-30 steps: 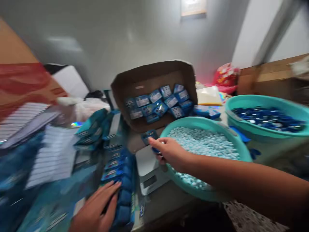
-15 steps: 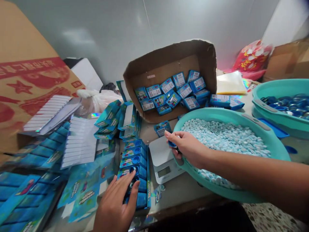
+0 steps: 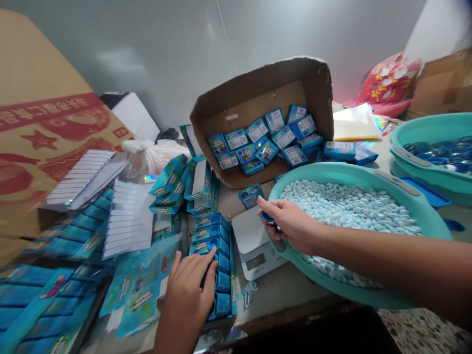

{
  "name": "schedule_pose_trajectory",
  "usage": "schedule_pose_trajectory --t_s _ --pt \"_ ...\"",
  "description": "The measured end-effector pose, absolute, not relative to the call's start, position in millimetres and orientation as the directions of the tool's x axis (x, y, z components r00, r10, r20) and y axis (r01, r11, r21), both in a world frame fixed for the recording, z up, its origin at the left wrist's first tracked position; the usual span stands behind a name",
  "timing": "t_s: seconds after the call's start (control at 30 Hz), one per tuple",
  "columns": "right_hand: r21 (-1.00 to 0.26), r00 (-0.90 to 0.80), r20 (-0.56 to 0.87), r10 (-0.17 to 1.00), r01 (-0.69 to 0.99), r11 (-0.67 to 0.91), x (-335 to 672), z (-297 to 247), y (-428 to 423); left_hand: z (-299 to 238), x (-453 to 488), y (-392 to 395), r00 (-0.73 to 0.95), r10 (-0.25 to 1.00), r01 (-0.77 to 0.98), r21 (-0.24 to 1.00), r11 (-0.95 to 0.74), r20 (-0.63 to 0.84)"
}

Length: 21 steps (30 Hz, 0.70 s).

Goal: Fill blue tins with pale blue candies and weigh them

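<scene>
My left hand [image 3: 190, 292] lies flat, fingers stretched, on a blue display tray [image 3: 216, 260] that holds a row of small round blue containers near the table's front. My right hand [image 3: 289, 225] is closed around a small blue container [image 3: 267, 217] at the near rim of a teal basin [image 3: 368, 295] full of pale blue tablets [image 3: 350, 209]. It hovers just right of a small white digital scale [image 3: 254, 246]. A tipped cardboard box [image 3: 258, 93] behind holds several small blue cartons.
A second teal basin [image 3: 413, 157] with dark blue caps stands at the right. Folded blue cartons [image 3: 173, 182], flat printed sheets [image 3: 40, 305] and white striped sheets [image 3: 127, 221] cover the left. A large red-printed carton [image 3: 44, 128] stands far left. The table edge runs along the bottom.
The view swung and settled, sharpening from blur. My left hand slid a little up the tray. My right hand stayed at the basin's rim with the container in it.
</scene>
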State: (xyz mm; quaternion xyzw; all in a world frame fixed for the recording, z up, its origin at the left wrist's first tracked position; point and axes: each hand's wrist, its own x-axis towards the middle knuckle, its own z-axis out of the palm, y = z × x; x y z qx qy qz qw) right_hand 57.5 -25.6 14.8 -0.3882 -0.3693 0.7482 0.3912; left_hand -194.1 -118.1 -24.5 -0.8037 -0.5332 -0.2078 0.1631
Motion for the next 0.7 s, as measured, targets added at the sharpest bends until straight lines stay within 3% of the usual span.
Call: schedule_pose_trajectory --t_s 0.27,0.43,0.57,0.7 --pt "-0.860 -0.392 -0.288 0.874 -0.297 -0.416 58 14 -26 -7 -193 -137 0.357 0.724 0.911 -0.047 -0.411 0.591" --pt "-0.859 -0.391 -0.310 0.867 -0.275 -0.431 58 19 -29 -10 -207 -159 0.501 0.729 0.839 -0.057 -0.541 0.467" --pt "-0.849 -0.389 -0.344 0.855 -0.260 -0.460 58 22 -30 -28 -206 -168 0.469 0.736 0.859 -0.058 -0.509 0.489" --pt "-0.853 -0.374 -0.344 0.861 -0.259 -0.454 58 21 -29 -40 -191 -171 0.369 0.790 0.923 -0.091 -0.375 0.489"
